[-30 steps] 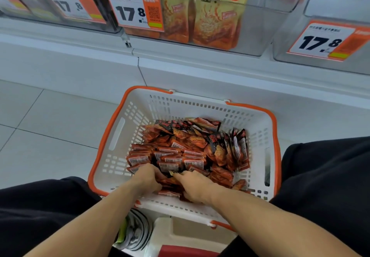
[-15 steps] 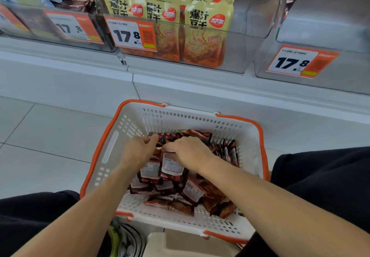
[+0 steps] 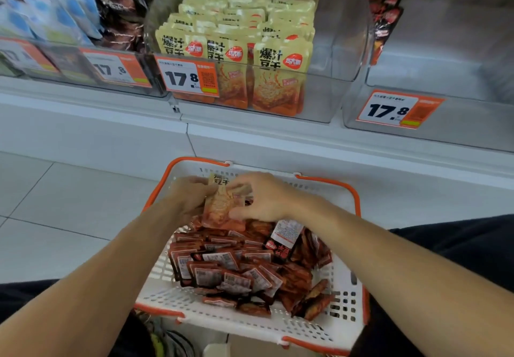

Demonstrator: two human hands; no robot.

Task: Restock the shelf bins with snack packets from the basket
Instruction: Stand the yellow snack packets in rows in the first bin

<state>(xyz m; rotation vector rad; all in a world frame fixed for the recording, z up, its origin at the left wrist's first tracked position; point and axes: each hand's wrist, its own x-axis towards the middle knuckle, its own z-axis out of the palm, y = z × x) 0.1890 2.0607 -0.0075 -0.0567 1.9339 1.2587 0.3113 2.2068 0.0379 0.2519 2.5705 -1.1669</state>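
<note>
Above the far end of the white basket (image 3: 345, 326), both hands meet on one snack packet (image 3: 221, 212), held upright and clear of the pile. Left hand (image 3: 189, 198) grips its left edge, fingers curled behind it, mostly hidden. Right hand (image 3: 264, 198) pinches the right side: thumb along the lower front, fingers curled over the top corner. Packet front shows orange-red print with a pale yellow top. Basket has orange rims and slotted walls; heap of red-brown packets (image 3: 239, 270) fills its floor, many label-side up. On the shelf beyond, middle clear bin (image 3: 328, 100) holds rows of matching yellow-topped packets (image 3: 278, 78), standing upright behind a price tag (image 3: 189, 78) reading 17.8. Right-hand bin (image 3: 472, 131) carries a like tag (image 3: 397, 109); a few dark red packets (image 3: 385, 20) stand at its left wall.
</note>
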